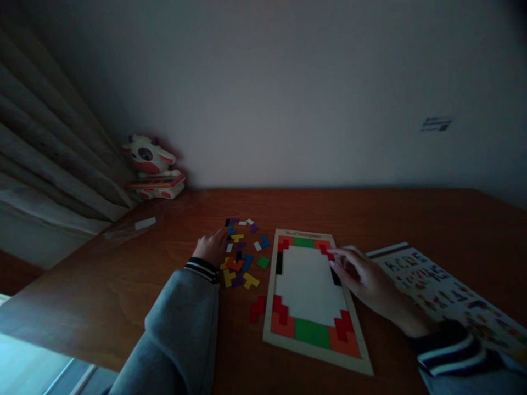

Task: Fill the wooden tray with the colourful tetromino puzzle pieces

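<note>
A wooden puzzle board [310,345] lies on the table, its white middle [310,285] bare. Red, orange, green and black pieces line its inner edges. At the board's upper right corner, my right hand [364,277] has thumb and forefinger closed on a red puzzle piece [324,250], which rests against the frame. My left hand [211,248] reaches over the far left side of the loose puzzle pieces [247,262], fingers stretched forward and partly hidden. A dark piece [227,223] lies just beyond its fingertips. Another red piece [257,309] sits left of the board.
A printed pattern sheet [447,293] lies right of the board, partly under my right forearm. At the table's far left stands a cow-shaped toy [154,167] beside a curtain [53,148]. A white strip [145,223] lies on the table's left part. A wall closes off the back.
</note>
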Tool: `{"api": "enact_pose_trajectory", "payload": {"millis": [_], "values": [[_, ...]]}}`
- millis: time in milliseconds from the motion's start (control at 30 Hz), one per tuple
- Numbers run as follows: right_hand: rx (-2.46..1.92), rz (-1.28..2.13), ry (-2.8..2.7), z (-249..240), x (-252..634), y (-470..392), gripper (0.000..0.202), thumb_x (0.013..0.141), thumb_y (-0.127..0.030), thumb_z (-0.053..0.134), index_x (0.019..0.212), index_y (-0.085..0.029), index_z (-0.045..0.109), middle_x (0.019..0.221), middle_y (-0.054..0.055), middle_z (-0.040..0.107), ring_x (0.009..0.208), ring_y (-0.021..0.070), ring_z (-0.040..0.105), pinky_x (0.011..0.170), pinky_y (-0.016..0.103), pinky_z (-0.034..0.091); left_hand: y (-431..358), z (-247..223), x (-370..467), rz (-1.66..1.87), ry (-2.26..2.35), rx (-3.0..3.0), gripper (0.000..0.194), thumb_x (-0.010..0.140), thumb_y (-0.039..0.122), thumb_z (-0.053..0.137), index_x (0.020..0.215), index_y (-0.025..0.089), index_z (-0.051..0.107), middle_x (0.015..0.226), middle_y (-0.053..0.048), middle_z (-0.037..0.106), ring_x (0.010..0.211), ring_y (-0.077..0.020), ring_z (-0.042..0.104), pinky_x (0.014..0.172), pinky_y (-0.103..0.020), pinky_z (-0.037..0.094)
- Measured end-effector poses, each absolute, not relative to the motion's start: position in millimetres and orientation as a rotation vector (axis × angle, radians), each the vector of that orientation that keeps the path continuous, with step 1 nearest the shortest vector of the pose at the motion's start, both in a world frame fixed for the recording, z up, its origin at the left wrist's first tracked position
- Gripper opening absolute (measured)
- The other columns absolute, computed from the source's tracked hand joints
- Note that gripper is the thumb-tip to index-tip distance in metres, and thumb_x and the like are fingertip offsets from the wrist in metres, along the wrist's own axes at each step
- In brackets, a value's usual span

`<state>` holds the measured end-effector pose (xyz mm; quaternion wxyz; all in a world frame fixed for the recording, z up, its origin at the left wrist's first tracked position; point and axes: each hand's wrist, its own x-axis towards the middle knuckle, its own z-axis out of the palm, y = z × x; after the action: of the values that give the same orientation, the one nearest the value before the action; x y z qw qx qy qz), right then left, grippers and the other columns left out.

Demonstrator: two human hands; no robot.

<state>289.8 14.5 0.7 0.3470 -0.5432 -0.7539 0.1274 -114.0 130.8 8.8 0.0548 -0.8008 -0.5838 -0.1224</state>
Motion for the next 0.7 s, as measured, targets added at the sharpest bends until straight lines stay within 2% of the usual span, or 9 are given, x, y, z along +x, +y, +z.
{"api": "enact_pose_trajectory", "payload": {"millis": [133,267,333,500,700], "values": [[-1.405,0.34,-1.949,1.2,289.7,13.8,0.028,0.098,-0.042,0.045,0.115,-0.024,0.059,0.1,0.006,0.061,0.08,0.0174,0.062,0.073,0.033,0.054,137.9,-0.4,-119.9,-0.479,-1.655,-2.495,0.034,0.094,0.031,0.048,0.123,0.025,0.064,0.121,-0.006,0.07,0.105,-0.0232,0.068,0.09,-0.033,0.054],[-1.408,0.345,-1.96,1.1,290.4,12.8,0.028,0.098,-0.042,0.045,0.116,-0.024,0.058,0.101,0.006,0.061,0.081,0.0176,0.062,0.074,0.034,0.054,142.8,-8.2,-121.1,-0.511,-1.659,-2.425,0.034,0.095,0.034,0.047,0.12,0.021,0.067,0.123,-0.01,0.069,0.114,-0.0266,0.064,0.101,-0.042,0.049],[-1.407,0.342,-1.971,0.6,290.8,12.8,0.028,0.099,-0.042,0.046,0.118,-0.025,0.057,0.102,0.007,0.062,0.081,0.0176,0.062,0.075,0.034,0.054,143.2,-10.5,-121.1,-0.474,-1.679,-2.429,0.033,0.095,0.034,0.047,0.116,0.021,0.069,0.123,-0.01,0.069,0.114,-0.0278,0.064,0.102,-0.045,0.048],[-1.399,0.312,-1.969,-0.8,289.9,14.4,0.028,0.098,-0.041,0.047,0.117,-0.025,0.059,0.101,0.007,0.064,0.08,0.018,0.064,0.074,0.034,0.055,140.5,-11.6,-120.1,-0.431,-1.673,-2.456,0.035,0.096,0.039,0.047,0.111,0.022,0.073,0.121,-0.009,0.071,0.113,-0.0272,0.064,0.102,-0.045,0.048],[-1.387,0.316,-1.955,-3.3,290.4,15.3,0.027,0.097,-0.041,0.048,0.115,-0.024,0.06,0.101,0.006,0.064,0.081,0.0177,0.065,0.075,0.033,0.055,140.2,-7.6,-120.9,-0.383,-1.617,-2.516,0.034,0.092,0.019,0.048,0.115,0.026,0.071,0.123,-0.005,0.07,0.112,-0.0232,0.065,0.103,-0.039,0.048]]}}
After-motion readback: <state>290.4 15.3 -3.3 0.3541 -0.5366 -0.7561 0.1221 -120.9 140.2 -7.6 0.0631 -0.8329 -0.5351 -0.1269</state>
